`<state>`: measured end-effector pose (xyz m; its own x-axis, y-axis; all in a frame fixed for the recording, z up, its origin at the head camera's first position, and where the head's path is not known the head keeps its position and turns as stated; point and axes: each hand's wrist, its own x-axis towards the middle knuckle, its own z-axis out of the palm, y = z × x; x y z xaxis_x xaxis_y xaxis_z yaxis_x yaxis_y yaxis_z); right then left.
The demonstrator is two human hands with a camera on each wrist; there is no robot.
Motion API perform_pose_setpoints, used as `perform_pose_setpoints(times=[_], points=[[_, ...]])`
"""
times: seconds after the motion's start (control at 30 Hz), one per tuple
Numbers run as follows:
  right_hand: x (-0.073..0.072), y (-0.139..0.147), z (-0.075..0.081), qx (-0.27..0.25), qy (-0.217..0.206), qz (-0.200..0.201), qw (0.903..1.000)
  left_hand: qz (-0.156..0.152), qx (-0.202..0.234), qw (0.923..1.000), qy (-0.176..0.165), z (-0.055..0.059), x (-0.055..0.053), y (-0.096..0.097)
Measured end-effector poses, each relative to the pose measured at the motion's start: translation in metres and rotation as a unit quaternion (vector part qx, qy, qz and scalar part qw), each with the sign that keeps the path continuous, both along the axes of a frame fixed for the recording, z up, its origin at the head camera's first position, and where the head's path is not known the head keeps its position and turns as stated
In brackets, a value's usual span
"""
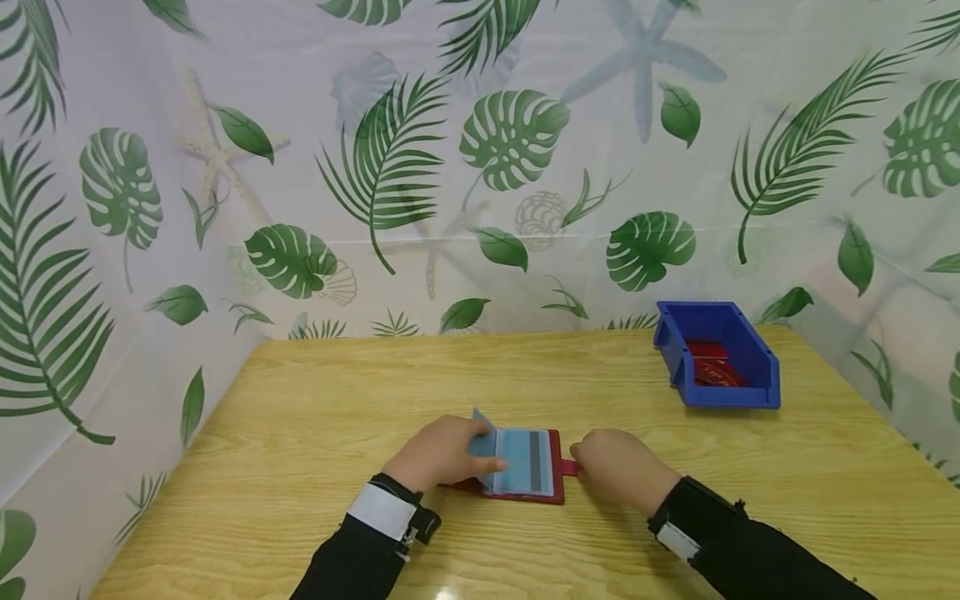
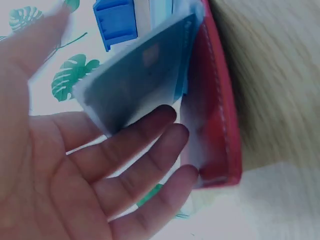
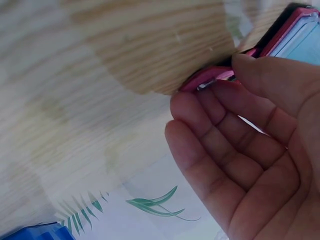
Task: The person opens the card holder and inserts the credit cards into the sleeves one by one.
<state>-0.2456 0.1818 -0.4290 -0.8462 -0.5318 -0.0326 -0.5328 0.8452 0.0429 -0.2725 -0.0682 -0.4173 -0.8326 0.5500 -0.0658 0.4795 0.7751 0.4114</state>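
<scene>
A red card holder (image 1: 557,475) lies unfolded on the table, with clear sleeves holding bluish cards. Over its left side is my left hand (image 1: 447,454), fingers loosely bent and thumb apart. One raised card sleeve (image 2: 142,70) stands between thumb and fingers, and the index finger passes behind it. The fingertips are close to the red cover (image 2: 215,110); whether they touch it I cannot tell. On the right, my right hand (image 1: 622,468) pinches the holder's closing strap (image 1: 571,467) between thumb and bent index finger. A snap-like metal piece (image 3: 205,85) shows on the strap.
A blue bin (image 1: 731,398) with red items (image 1: 716,367) in it stands at the back right of the wooden table (image 1: 337,392). Behind the table hangs a white leaf-print cloth (image 1: 420,275), which also runs along both sides.
</scene>
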Motion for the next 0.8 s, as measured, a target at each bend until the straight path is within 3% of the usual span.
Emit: perform_pose_setpoints(times=[0.2, 0.4, 0.5, 0.63, 0.8], points=[[0.0, 0.0, 0.003, -0.001, -0.005, -0.011, 0.9999, 0.025, -0.04, 0.9979, 0.045, -0.005, 0.002, -0.004], [-0.001, -0.002, 0.0, -0.003, -0.024, -0.016, 0.9996, 0.065, -0.042, 0.9947, 0.067, -0.009, 0.008, -0.003], [-0.001, -0.001, -0.002, -0.008, -0.018, -0.014, 0.9997, 0.056, -0.067, 0.9923, 0.088, -0.009, 0.009, 0.001], [-0.002, 0.002, -0.004, -0.013, -0.006, -0.008, 0.9999, 0.044, -0.094, 0.9853, 0.136, -0.005, 0.01, 0.014], [-0.003, 0.002, -0.003, -0.016, -0.004, 0.002, 0.9999, 0.081, -0.069, 0.981, 0.163, -0.003, 0.012, 0.045]])
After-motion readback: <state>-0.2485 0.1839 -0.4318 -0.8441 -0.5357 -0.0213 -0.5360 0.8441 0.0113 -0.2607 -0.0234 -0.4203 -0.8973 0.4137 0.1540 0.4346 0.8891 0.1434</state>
